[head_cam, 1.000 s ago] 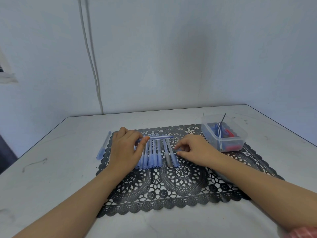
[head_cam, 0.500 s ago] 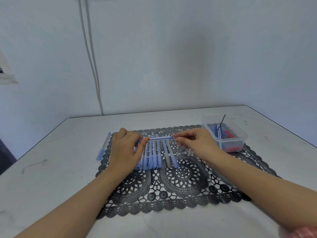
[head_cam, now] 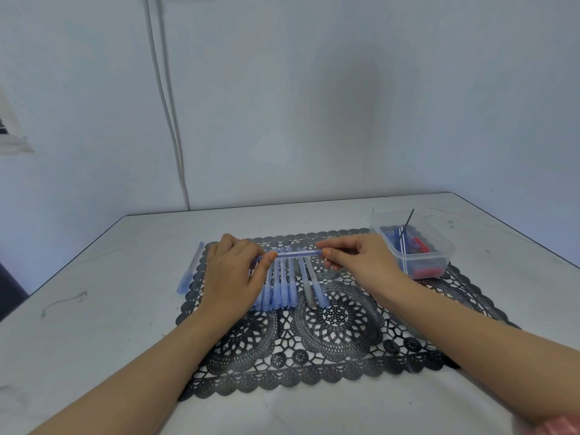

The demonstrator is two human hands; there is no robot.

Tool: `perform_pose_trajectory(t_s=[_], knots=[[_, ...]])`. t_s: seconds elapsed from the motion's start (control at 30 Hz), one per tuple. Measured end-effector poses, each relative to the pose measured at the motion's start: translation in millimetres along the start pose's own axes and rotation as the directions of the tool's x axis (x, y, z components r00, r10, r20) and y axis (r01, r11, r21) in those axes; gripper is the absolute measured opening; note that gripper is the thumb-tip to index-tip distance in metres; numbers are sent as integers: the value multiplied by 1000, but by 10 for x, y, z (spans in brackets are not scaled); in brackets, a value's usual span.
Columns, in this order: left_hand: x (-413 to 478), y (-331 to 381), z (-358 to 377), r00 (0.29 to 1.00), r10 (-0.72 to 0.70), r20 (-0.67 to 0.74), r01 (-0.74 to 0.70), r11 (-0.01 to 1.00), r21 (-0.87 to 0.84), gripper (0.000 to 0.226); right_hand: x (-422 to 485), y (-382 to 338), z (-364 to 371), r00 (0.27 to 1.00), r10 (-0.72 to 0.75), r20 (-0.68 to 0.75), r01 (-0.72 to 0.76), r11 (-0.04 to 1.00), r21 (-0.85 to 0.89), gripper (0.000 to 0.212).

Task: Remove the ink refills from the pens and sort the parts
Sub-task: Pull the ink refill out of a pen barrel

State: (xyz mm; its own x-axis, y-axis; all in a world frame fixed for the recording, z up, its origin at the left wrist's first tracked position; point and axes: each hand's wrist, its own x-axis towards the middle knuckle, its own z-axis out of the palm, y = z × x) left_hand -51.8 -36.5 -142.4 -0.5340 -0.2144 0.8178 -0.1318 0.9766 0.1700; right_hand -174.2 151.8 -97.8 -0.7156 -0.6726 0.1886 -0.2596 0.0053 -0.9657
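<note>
A blue pen (head_cam: 296, 254) is held crosswise just above the black lace mat (head_cam: 329, 346). My left hand (head_cam: 233, 274) grips its left end between thumb and curled fingers. My right hand (head_cam: 361, 259) pinches its right end with thumb and forefinger. Beneath them lies a row of several blue pens (head_cam: 281, 285), side by side on the mat, with a grey pen (head_cam: 307, 287) and one more blue pen (head_cam: 317, 285) to the right of the row.
A clear plastic box (head_cam: 436, 260) at the mat's right rear corner holds blue and red pen parts and a dark thin refill standing up. One blue pen (head_cam: 189, 270) lies on the white table left of the mat. The wall stands close behind.
My right hand left the pens on the mat, rose toward the back and took hold of the right end of the pen in my left hand. My left hand stayed put.
</note>
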Motion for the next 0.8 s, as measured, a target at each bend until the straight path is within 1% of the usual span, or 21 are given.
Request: perform_pose_trajectory(t_s=[0.1, 0.27, 0.53, 0.63, 0.8], knots=[[0, 6, -4, 1000, 12, -6, -12, 1000, -4, 51, -2, 6, 3, 1000, -14, -1, 14, 1000, -12, 16], [1, 8, -1, 1000, 21, -24, -21, 1000, -7, 52, 2, 19, 8, 1000, -19, 0, 19, 999, -47, 15], [5, 30, -19, 1000, 16, -15, -17, 999, -29, 52, -4, 0, 5, 999, -9, 37, 7, 999, 54, 13], [5, 21, -12, 1000, 15, -7, -15, 999, -31, 49, -5, 2, 2, 999, -6, 45, 3, 999, 53, 14], [5, 19, -13, 1000, 19, -1, -19, 999, -46, 50, 2, 12, 2, 997, -42, 61, 40, 998, 41, 15]])
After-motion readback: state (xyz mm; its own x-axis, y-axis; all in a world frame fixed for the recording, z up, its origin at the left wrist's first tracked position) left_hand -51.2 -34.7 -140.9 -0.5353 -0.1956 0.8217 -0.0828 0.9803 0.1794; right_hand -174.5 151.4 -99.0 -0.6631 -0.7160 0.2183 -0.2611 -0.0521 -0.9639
